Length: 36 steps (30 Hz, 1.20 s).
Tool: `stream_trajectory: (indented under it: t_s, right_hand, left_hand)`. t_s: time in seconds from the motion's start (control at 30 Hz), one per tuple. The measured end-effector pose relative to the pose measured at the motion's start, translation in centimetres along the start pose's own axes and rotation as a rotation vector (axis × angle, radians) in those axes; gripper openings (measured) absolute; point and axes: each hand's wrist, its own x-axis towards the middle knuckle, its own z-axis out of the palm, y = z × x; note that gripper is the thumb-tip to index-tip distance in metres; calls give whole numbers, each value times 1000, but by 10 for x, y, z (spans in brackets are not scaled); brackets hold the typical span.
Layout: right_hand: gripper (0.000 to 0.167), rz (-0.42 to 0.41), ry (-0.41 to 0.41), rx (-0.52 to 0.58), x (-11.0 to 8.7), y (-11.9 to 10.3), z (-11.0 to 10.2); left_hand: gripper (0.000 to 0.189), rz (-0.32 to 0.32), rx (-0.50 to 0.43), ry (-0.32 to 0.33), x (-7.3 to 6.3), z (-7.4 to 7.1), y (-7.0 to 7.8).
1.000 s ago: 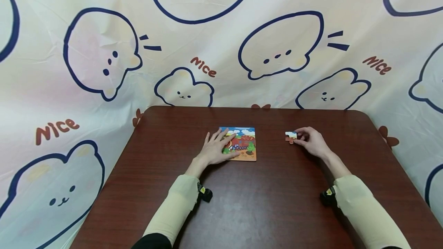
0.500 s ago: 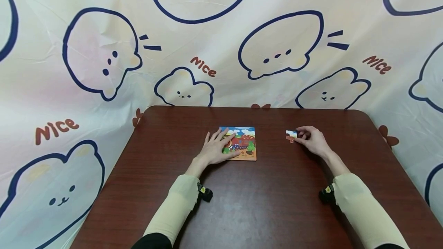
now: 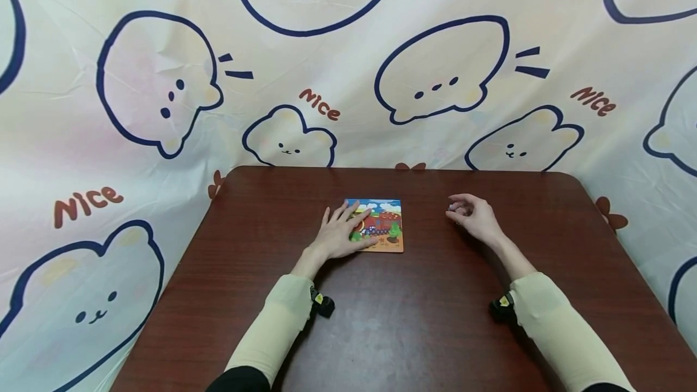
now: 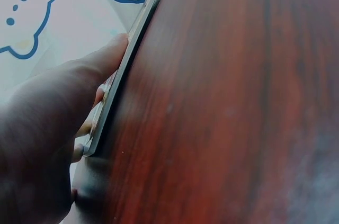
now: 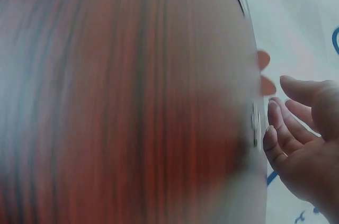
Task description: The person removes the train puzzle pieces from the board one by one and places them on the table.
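A small picture puzzle (image 3: 388, 231) with a red train, blue sky and orange ground lies flat on the table. My left hand (image 3: 342, 233) rests spread over its left part, fingers and thumb straight, hiding that side; in the left wrist view my thumb lies along the puzzle's near edge. To the right, my right hand (image 3: 475, 218) is low over the table with loosely bent fingers. In the right wrist view a gap shows between thumb and fingertips, and a thin flat puzzle piece (image 5: 255, 124) lies beside them on the table. The head view mostly hides that piece behind the hand.
The brown wooden table (image 3: 381, 331) reaches back to a pale curtain (image 3: 348, 65) printed with blue cartoon outlines. A small black wrist camera sits on each sleeve. Bare table top separates the puzzle from my right hand.
My right hand has shifted slightly left, over where it pinched the puzzle piece, and its fingers have come off it. The piece is now mostly hidden from the head view. My left hand stays still.
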Motion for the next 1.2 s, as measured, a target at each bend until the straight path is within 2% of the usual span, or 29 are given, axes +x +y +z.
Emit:
stream_trajectory:
  t_s: [0.4,0.7,0.97,1.2]
  right_hand:
    - [42,-23,-114,35,15,-33,38]
    - [41,-28,-181,169,29,-52,66]
    - [38,-46,-226,202,39,-64,82]
    - [37,6,-245,220,42,-69,95]
  left_hand:
    - [86,-3,4,1,-1,1,0]
    - [87,-13,7,3,-1,1,1]
    - [87,-11,2,-1,1,2,1]
    - [87,-18,6,3,0,2,1]
